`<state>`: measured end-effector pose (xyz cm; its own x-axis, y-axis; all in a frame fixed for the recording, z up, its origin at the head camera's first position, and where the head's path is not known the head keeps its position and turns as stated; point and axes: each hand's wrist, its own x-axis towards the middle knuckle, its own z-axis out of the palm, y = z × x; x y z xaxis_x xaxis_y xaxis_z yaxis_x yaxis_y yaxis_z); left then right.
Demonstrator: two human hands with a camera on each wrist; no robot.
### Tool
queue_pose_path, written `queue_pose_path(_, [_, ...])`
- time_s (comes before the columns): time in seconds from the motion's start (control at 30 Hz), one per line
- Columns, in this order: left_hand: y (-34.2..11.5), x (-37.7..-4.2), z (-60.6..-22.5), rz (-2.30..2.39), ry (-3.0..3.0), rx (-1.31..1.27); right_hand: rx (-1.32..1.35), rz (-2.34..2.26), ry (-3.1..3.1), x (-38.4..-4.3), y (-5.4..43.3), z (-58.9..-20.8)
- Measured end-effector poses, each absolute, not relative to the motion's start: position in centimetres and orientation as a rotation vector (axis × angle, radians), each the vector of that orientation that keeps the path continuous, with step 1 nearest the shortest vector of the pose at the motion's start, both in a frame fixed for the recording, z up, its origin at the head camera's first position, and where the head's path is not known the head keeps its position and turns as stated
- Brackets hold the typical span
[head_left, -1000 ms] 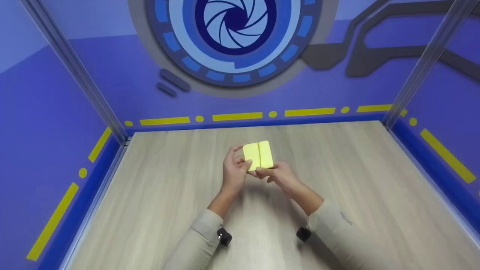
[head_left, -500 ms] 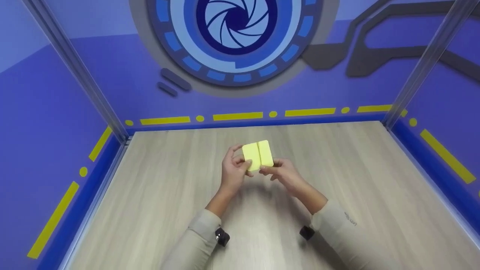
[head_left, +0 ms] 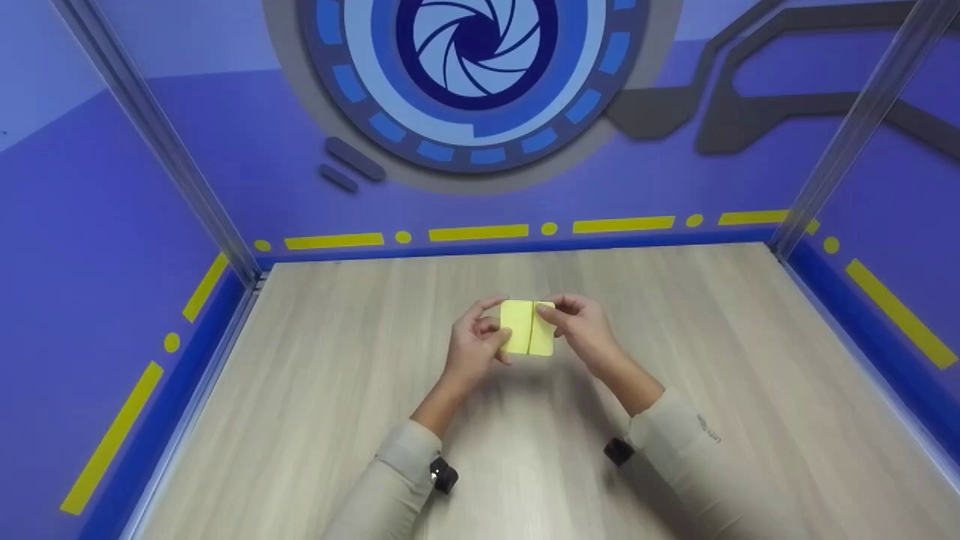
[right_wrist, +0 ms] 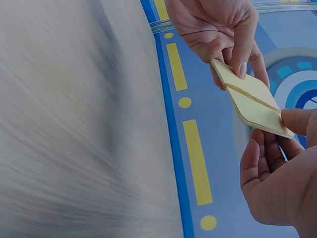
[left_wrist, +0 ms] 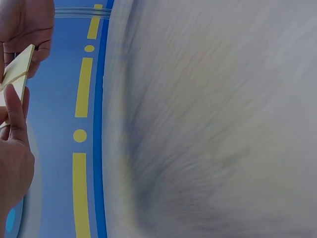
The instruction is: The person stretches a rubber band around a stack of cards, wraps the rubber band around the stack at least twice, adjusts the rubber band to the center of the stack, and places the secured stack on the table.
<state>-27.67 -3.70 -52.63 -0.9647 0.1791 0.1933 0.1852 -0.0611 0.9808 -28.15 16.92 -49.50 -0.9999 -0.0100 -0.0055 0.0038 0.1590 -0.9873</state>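
Observation:
A thin, pale yellow square pad [head_left: 516, 337] with rounded corners is held up above the table between both hands. A narrow tan elastic band [right_wrist: 250, 94] runs across its face, right of the middle in the head view. My left hand [head_left: 472, 349] pinches the pad's left side, thumb on the face and fingers at the edge and behind. My right hand [head_left: 592, 330] pinches the upper right corner, its thumb tip close beside the band's end; whether it touches the band I cannot tell. In the left wrist view the pad [left_wrist: 19, 69] shows only in part at the left edge.
A wood-grain tabletop [head_left: 337, 390] spreads under both hands. Blue panels with yellow markings stand around it, joined by metal posts [head_left: 847, 127] at the back corners. A small dark device [head_left: 444, 475] sits at the left wrist and another [head_left: 619, 451] at the right.
My right hand has moved from the pad's lower right edge up to its upper right corner. The pad has shifted slightly right and down and stands straighter; my left hand keeps its grip.

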Motion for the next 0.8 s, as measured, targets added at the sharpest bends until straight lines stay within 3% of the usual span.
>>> queue_pose_path(0.8, [-3.3, -27.0, -52.6, -2.165, -2.234, -0.380, -0.065, -1.770, 2.559, -28.2, 17.2, -48.3])
